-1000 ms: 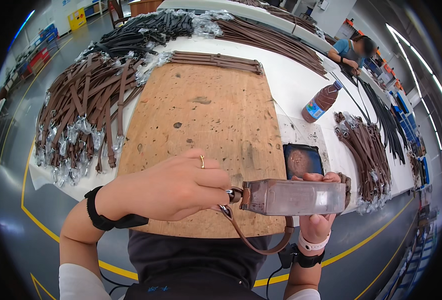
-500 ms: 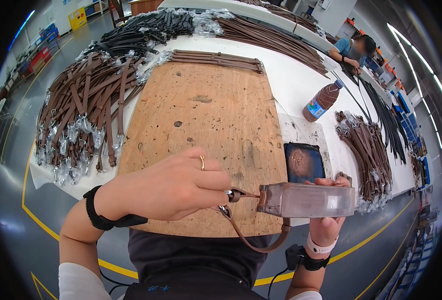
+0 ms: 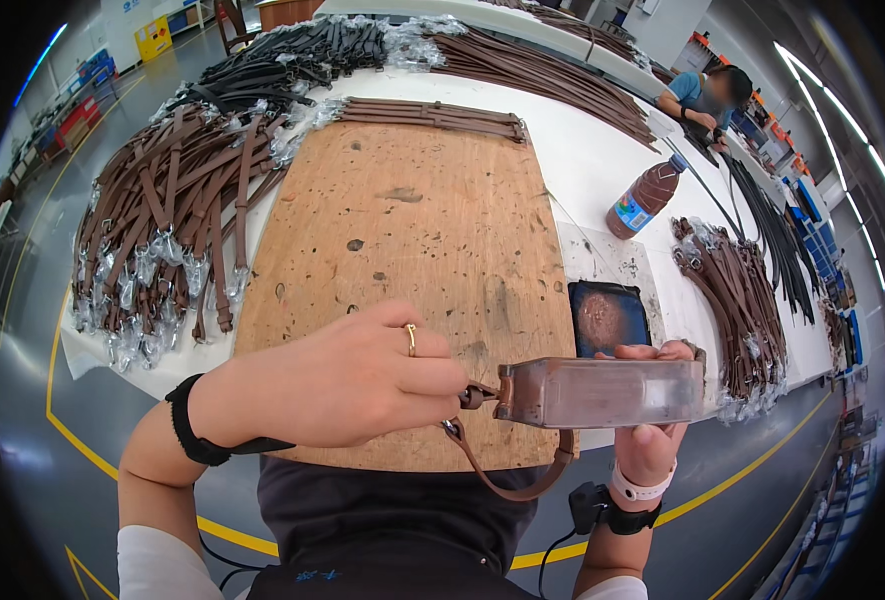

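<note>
My left hand (image 3: 348,375) is closed around a brown leather strap (image 3: 483,470) over the board's near edge. A silvery metal fitting (image 3: 452,427) shows beside its fingers, and the strap's loop hangs down below. My right hand (image 3: 648,450) grips a see-through plastic box-shaped container (image 3: 618,392) from behind and below. The container's brown-stained left end meets or nearly meets the bit of strap at my left fingertips; exact contact cannot be made out. Behind the container lies a dark blue tray or pad (image 3: 635,318) with a brown-stained middle.
A stained wooden board (image 3: 413,250) lies on the white table (image 3: 583,140), with brown straps (image 3: 423,115) along its far edge. Bundled brown straps (image 3: 163,200) heap at left, more (image 3: 728,310) at right. A bottle of brown liquid (image 3: 647,198) stands right; a co-worker (image 3: 708,100) sits beyond.
My right hand and the container have moved slightly left, closer to my left hand, with less strap showing between. My left hand has barely shifted.
</note>
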The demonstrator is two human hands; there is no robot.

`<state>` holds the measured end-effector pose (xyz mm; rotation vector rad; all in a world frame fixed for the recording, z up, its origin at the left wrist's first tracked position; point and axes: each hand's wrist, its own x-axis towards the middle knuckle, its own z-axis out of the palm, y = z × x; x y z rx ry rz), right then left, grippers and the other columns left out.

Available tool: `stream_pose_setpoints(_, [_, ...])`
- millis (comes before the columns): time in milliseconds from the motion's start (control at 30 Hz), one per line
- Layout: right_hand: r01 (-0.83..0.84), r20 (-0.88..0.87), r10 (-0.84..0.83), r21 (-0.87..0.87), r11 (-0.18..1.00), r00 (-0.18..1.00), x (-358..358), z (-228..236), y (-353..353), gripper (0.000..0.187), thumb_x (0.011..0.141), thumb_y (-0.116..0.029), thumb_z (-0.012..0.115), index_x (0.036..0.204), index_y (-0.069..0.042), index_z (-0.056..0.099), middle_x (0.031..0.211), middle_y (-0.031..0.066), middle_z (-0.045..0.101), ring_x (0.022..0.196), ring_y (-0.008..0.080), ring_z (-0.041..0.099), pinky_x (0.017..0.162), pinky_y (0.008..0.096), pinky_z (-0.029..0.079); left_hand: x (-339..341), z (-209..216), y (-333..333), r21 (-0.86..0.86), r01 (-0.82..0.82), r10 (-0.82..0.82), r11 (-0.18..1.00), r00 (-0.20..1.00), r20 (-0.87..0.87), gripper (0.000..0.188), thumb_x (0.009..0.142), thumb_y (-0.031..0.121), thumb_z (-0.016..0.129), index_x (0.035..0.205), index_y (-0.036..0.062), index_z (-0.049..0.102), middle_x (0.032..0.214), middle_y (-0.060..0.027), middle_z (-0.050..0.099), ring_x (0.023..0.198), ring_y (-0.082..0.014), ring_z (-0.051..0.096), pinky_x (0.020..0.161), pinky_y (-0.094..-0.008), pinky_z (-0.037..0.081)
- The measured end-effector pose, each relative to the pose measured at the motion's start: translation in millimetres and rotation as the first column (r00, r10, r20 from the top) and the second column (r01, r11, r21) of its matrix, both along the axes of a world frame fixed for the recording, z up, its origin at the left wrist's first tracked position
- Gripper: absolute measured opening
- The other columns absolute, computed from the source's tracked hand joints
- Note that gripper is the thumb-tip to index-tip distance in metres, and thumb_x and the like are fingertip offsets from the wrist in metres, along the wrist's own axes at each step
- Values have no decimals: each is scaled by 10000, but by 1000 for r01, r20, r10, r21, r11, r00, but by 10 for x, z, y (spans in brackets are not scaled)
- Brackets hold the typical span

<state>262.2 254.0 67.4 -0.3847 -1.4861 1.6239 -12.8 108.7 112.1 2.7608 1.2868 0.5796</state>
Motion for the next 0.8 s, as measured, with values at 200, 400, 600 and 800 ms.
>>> stream_pose_setpoints(200, [63,-5,-63,92,994,998,138,-25,50,766,671,-272,837,1228,-56,358,1147,214,571,1078,302,596,965,510,481,-37,-17,15,17,1,-2,1000,999,34,278,691,89,667,967,75,641,927,-27,532,852,-199,537,838,-362,405])
stream_pose_setpoints(400, [127,-60,-120,121,985,991,138,-27,-7,768,668,-289,837,1225,-65,358,1143,196,565,1079,286,593,975,533,472,-26,-33,21,-28,-10,13,1000,995,99,226,736,73,665,961,83,642,912,-30,533,838,-213,537,826,-365,406])
stream_pose_setpoints(600, [78,-69,-69,143,987,995,50,-50,-74,750,674,-278,838,1203,-63,353,1150,200,560,1090,318,588,960,539,478,9,-21,23,-56,-13,20,998,991,130,218,742,62,655,959,87,642,910,-28,534,838,-214,539,832,-371,401])
stream_pose_setpoints(800, [15,-59,-7,135,991,998,6,-69,-69,753,683,-258,834,1209,-59,334,1156,209,558,1099,354,583,957,533,478,30,-17,25,-97,-3,16,995,991,129,231,733,49,650,960,86,642,921,-31,537,862,-216,543,845,-380,399])
